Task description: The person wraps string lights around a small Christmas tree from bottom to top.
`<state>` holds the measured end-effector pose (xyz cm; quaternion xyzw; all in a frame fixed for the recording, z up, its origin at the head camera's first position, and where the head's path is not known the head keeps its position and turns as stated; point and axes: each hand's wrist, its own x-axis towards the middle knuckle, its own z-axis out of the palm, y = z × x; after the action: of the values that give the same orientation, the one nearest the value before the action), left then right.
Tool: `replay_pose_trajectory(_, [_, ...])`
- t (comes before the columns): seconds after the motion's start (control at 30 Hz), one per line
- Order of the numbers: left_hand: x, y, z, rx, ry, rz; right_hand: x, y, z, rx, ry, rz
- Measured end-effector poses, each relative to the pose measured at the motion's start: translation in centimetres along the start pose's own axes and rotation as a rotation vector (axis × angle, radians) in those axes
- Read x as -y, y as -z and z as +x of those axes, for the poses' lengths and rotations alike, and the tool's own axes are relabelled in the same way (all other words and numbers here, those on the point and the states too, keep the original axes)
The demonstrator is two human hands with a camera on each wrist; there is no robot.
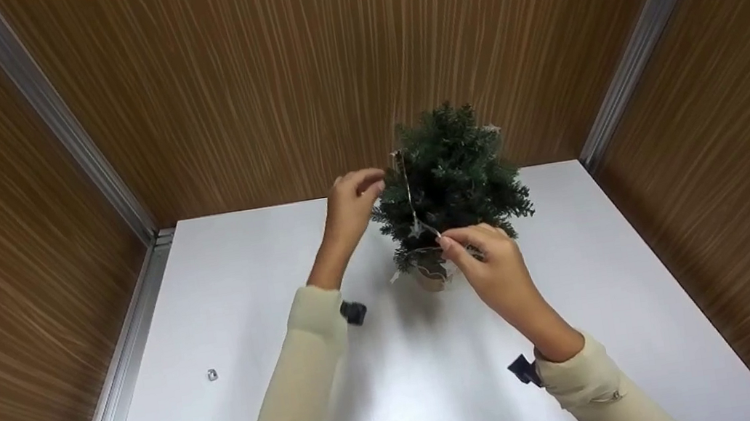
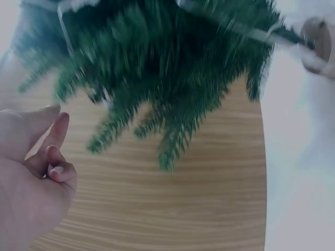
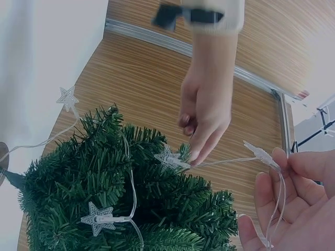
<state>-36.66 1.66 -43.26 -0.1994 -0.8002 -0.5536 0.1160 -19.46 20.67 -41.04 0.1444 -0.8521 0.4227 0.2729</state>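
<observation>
A small green artificial Christmas tree (image 1: 464, 168) stands at the back of the white table. Clear star-shaped string lights hang on it; one star (image 3: 99, 218) and another star (image 3: 166, 157) rest among its branches. My right hand (image 1: 496, 259) pinches a further star (image 3: 264, 157) of the string between thumb and fingers, in front of the tree. From that star the thin wire (image 3: 222, 160) runs toward the branches. At the tree's left side is my left hand (image 1: 352, 203), its fingertips close to a branch tip and nothing visible between them.
A star (image 3: 67, 98) dangles off the tree's edge near its pot (image 1: 431, 280). A small clear object (image 1: 212, 374) lies on the table (image 1: 164, 328) at left. Wood-grain panels (image 1: 256, 95) with metal rails enclose the back and sides.
</observation>
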Motion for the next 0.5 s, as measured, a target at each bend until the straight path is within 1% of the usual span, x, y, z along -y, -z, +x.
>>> replay_pose_trajectory(0.17, [-1.0, -1.0, -4.5, -0.037, -0.070, -0.029, -0.1, 0.2, -0.2, 0.004, -0.010, 0.010])
replay_pose_trajectory(0.27, [-1.5, -1.7, -6.6, -0.040, -0.097, -0.025, -0.2, 0.2, -0.3, 0.007, -0.014, 0.008])
replay_pose_trajectory(0.37, [-1.8, -2.2, -8.0, -0.031, -0.119, -0.036, -0.4, 0.2, -0.4, 0.012, -0.011, 0.000])
replay_pose_trajectory(0.5, [-2.0, -2.8, -8.9, -0.014, -0.149, -0.071, -0.6, 0.3, -0.6, 0.011, 0.014, -0.008])
